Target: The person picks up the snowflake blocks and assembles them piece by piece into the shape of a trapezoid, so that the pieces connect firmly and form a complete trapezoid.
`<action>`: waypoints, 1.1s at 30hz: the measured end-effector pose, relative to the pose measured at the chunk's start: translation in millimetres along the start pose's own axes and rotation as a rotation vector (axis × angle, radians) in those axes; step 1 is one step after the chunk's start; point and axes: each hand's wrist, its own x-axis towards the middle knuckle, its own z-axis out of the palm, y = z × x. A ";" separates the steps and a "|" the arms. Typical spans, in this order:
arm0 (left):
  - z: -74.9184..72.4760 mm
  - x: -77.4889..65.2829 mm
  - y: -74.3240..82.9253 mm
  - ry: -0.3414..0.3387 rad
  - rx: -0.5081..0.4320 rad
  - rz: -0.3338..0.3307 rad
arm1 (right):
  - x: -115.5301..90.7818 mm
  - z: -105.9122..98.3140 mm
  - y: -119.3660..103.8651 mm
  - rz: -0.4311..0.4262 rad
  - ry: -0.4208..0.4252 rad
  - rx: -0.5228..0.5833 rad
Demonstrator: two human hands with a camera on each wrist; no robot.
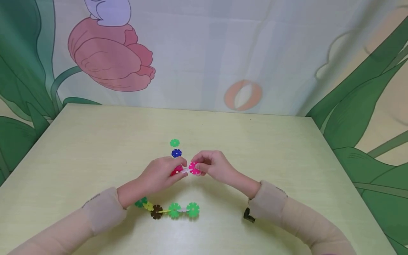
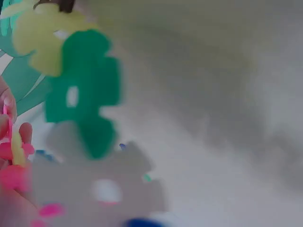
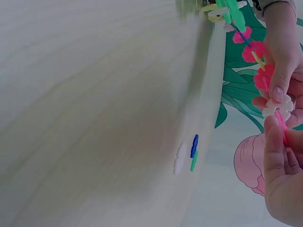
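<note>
On the pale table (image 1: 274, 148), a light green disc (image 1: 174, 142) and a blue disc (image 1: 176, 153) lie just beyond the hands, near a loose white disc (image 3: 180, 159); the left wrist partly covers a row of linked discs (image 1: 173, 214) nearer the person. Between them, the left hand (image 1: 158, 174), back upward, pinches a white end disc (image 3: 285, 109); the right hand (image 1: 220, 168), bent inward, pinches a pink disc (image 1: 193, 168) touching its edge.

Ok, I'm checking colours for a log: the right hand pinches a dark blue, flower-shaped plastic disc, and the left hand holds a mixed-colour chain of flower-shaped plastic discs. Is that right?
Not quite: the right hand pinches a bright pink, flower-shaped plastic disc, not dark blue, as the head view shows. The rest stands.
</note>
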 end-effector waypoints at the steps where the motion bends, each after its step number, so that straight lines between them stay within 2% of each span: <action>1: -1.1 1.2 0.9 -0.015 0.019 -0.029 | 1.4 -1.1 0.1 -0.003 -0.002 0.004; 3: -3.4 3.5 2.5 -0.044 0.053 -0.068 | 4.0 -3.0 -0.2 -0.006 -0.001 0.011; 5: -4.6 4.7 3.0 -0.065 0.070 -0.079 | 6.3 -3.6 -1.2 -0.013 0.000 0.024; 7: -5.1 6.0 2.9 -0.072 0.066 -0.070 | 8.4 -3.8 -2.4 -0.028 0.001 0.044; 13: -3.8 9.1 -0.7 -0.059 -0.027 -0.005 | 12.9 -3.7 -3.9 -0.074 -0.039 0.103; 17: -4.8 8.2 -5.4 -0.072 -0.035 -0.022 | 16.9 -5.7 1.4 -0.052 -0.046 0.100; 23: -9.9 2.4 -18.6 -0.089 0.001 -0.109 | 23.1 -10.4 14.9 0.017 -0.030 -0.015; 29: -14.4 -3.0 -33.3 -0.066 0.019 -0.152 | 32.8 -11.2 31.7 0.097 -0.016 -0.230; 33: -16.3 -6.3 -41.4 -0.075 0.032 -0.205 | 38.4 -8.7 38.5 0.142 -0.045 -0.372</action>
